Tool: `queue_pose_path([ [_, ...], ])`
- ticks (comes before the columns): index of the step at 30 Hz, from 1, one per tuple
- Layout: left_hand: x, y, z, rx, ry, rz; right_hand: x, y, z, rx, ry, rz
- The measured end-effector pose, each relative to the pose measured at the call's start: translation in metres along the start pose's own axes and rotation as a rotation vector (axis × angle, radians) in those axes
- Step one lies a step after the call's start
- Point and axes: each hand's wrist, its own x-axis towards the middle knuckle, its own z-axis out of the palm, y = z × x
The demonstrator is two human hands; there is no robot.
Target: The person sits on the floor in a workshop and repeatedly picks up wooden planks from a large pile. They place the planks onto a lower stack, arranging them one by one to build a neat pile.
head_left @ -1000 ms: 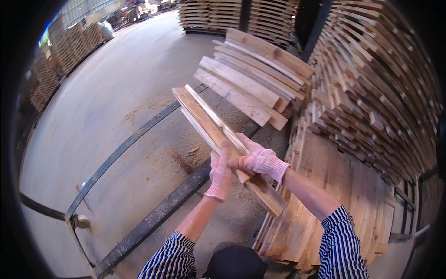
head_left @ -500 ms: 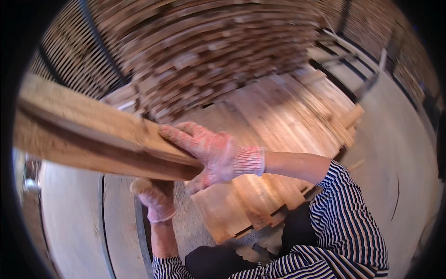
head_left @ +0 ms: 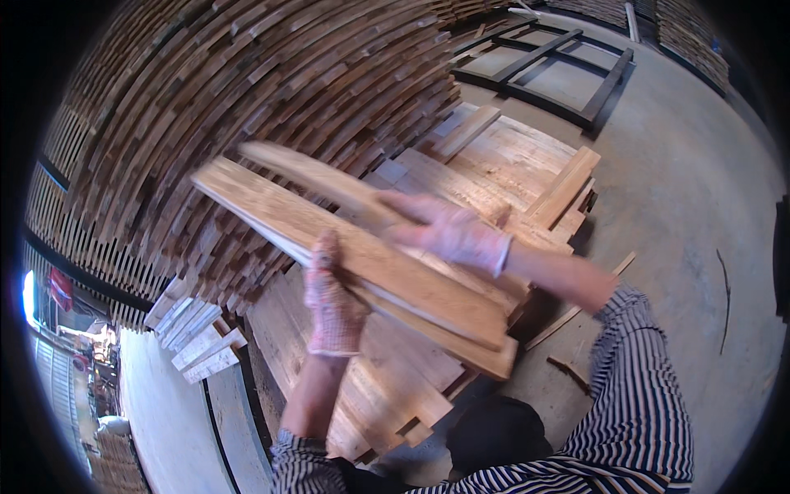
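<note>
My left hand [head_left: 333,309], in a pink and white knit glove, is closed round the near edge of a wooden plank [head_left: 411,284], its thumb on top. At least one more board seems to lie beneath that plank. On the far side, my right hand [head_left: 448,230], gloved alike and blurred, is closed on a second plank [head_left: 325,181] that runs alongside the first. Its fingertips are partly hidden. Both planks are held slantwise above a low pile of flat boards [head_left: 387,354].
A tall wall of stacked lumber [head_left: 288,90] rises behind the pile. Loose boards [head_left: 564,189] lie across the pile's right end. Black metal frames [head_left: 547,62] rest on the concrete floor [head_left: 666,189] at far right. Short pale boards [head_left: 197,337] are stacked at left.
The long wood at left has swung round in front of me, over the pile, and now shows as separate planks. My left hand has moved up and right, and my right hand right.
</note>
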Motion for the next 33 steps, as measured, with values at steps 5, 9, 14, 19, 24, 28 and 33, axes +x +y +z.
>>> queue_pose_path([
  [5,0.015,-0.115,0.030,-0.176,0.108,-0.308,-0.023,0.136,-0.135,-0.583,0.017,0.422],
  [9,0.013,-0.161,0.040,-0.136,0.091,-0.387,-0.016,0.205,-0.163,-0.759,-0.029,0.438],
  [14,0.018,-0.169,0.052,0.008,0.049,-0.417,-0.002,0.169,-0.134,-0.774,-0.070,0.448],
  [19,0.064,-0.191,0.092,-0.171,0.043,-0.466,-0.012,0.085,-0.106,-0.528,-0.305,0.294],
  [24,0.072,-0.220,0.115,-0.208,-0.082,-0.436,-0.010,0.119,-0.186,-0.514,-0.162,0.412],
  [28,0.065,-0.240,0.089,-0.329,-0.125,-0.484,0.004,0.211,-0.229,-0.675,-0.076,0.494],
  [33,0.073,-0.248,0.085,-0.322,-0.086,-0.501,0.010,0.236,-0.208,-0.645,-0.172,0.547],
])
